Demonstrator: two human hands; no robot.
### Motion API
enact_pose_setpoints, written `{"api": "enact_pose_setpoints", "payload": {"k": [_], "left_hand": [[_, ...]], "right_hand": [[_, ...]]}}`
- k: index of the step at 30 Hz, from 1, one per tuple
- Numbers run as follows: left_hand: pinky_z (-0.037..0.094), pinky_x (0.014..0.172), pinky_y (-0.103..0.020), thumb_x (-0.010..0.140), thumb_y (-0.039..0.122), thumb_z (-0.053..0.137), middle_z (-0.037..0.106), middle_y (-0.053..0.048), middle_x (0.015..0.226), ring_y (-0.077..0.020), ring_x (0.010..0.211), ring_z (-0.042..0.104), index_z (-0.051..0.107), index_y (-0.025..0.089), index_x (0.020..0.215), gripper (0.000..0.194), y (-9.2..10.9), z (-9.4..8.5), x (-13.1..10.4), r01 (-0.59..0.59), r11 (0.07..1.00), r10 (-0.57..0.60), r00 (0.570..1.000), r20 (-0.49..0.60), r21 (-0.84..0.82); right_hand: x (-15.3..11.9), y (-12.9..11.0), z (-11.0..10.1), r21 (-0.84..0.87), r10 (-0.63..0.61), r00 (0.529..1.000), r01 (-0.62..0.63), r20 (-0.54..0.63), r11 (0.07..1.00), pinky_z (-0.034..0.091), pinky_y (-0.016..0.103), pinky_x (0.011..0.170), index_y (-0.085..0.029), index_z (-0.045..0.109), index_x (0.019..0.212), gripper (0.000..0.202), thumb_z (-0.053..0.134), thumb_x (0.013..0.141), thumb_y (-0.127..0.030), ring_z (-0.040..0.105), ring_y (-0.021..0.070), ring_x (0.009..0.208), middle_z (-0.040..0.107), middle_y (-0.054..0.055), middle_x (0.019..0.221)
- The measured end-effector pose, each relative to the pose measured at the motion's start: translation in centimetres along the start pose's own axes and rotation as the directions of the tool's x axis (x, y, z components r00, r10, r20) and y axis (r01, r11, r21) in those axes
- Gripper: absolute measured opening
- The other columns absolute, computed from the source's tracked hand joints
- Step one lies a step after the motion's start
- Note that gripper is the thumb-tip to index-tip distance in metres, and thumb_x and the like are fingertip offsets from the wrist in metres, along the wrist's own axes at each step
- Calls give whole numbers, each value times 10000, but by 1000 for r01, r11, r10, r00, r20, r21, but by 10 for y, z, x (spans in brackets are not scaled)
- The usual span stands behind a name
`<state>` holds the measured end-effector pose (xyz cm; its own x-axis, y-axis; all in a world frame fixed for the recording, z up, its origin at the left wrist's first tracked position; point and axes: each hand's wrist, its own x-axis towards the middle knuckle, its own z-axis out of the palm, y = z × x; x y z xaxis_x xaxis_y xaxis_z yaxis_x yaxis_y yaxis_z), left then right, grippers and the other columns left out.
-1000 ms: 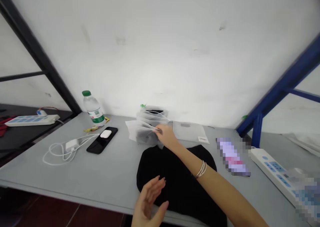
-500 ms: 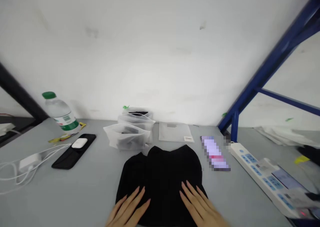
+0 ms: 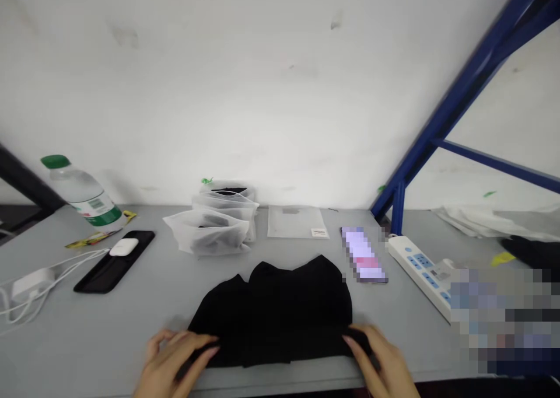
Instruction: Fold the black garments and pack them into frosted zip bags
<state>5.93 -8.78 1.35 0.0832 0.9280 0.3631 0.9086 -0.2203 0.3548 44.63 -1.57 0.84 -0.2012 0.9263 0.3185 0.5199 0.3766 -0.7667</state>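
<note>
A black cloth [image 3: 280, 310] lies on the grey table near its front edge, with a straight folded band along its near side. My left hand [image 3: 177, 360] pinches the near left corner of the cloth between thumb and fingers. At the near right corner, my right hand [image 3: 380, 354] grips the cloth the same way. Behind the cloth stand several frosted bags [image 3: 214, 231], open at the top, one with something black inside. A flat frosted bag [image 3: 295, 222] with a small white label lies to their right.
On the left are a bottle [image 3: 87, 196], a black phone [image 3: 111, 266] with a white case on it, and white cables [image 3: 32, 287]. To the right lie a lit phone [image 3: 364, 255] and a power strip [image 3: 420, 275], beside a blue frame [image 3: 450, 106].
Both hands have moved apart and from lying flat on the cloth to gripping its near corners. The cloth's near part is now folded up, and the view has shifted slightly.
</note>
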Motion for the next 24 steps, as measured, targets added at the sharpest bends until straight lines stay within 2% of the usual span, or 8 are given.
{"api": "enact_pose_setpoints", "payload": {"k": [4,6,11,13,15,18,21,24], "left_hand": [[489,790,-377,944,589,428,771,-11,918,-210,699,687,724,276,937,430,10,13,22,179,983,-177,981,-74,25],[473,781,-397,919,634,425,759,-27,889,-225,716,677,707,256,892,473,15,19,29,264,964,-259,960,-104,34],[433,825,-492,824,487,594,700,-57,981,-320,930,621,683,264,1006,301,24,15,39,414,898,-405,910,-90,145],[422,873,-530,799,347,605,668,-60,1123,-330,1020,590,652,284,1122,332,28,6,49,389,911,-387,921,-44,134],[420,944,-521,796,261,578,621,-46,1255,-312,1138,553,610,305,1199,407,33,-3,67,287,958,-287,956,68,0],[403,1049,-455,896,306,513,594,-35,1311,-258,1242,508,601,300,1215,331,40,-7,103,149,956,-95,972,213,-254],[402,1062,-447,933,384,495,619,-71,1265,-265,1239,508,608,245,1213,332,41,6,141,139,944,-42,951,308,-300],[484,935,-415,852,355,613,657,-95,1138,-268,1071,595,617,187,1178,367,37,26,168,130,945,-11,929,370,-299]], "right_hand": [[13,12,23,-215,-68,997,57,-44,975,562,371,636,-222,619,954,235,448,990,-380,676,244,709,685,75,798],[14,18,30,-356,-81,992,43,-92,934,558,390,611,-210,592,982,264,442,987,-427,677,261,708,679,86,806],[18,18,29,-510,-77,989,3,-124,860,562,456,719,-188,519,1244,393,467,956,-449,665,310,891,641,146,1027],[32,10,21,-500,-100,992,50,-72,865,539,490,820,-201,459,1352,473,502,932,-414,619,328,1030,591,161,1165],[55,0,8,-439,-127,992,120,12,891,486,506,938,-221,432,1385,512,540,915,-392,547,326,1168,547,151,1276],[101,-14,-8,-339,-127,975,184,184,922,403,488,1035,-248,533,1273,330,501,959,-346,517,272,1205,600,93,1248],[144,-20,-10,-384,0,912,173,411,907,385,491,1016,-248,614,1160,289,630,873,-276,500,288,1225,635,70,1225],[172,-17,-3,-445,125,847,141,517,884,414,453,951,-231,655,1062,344,767,737,-250,563,291,1130,678,57,1107]]}}
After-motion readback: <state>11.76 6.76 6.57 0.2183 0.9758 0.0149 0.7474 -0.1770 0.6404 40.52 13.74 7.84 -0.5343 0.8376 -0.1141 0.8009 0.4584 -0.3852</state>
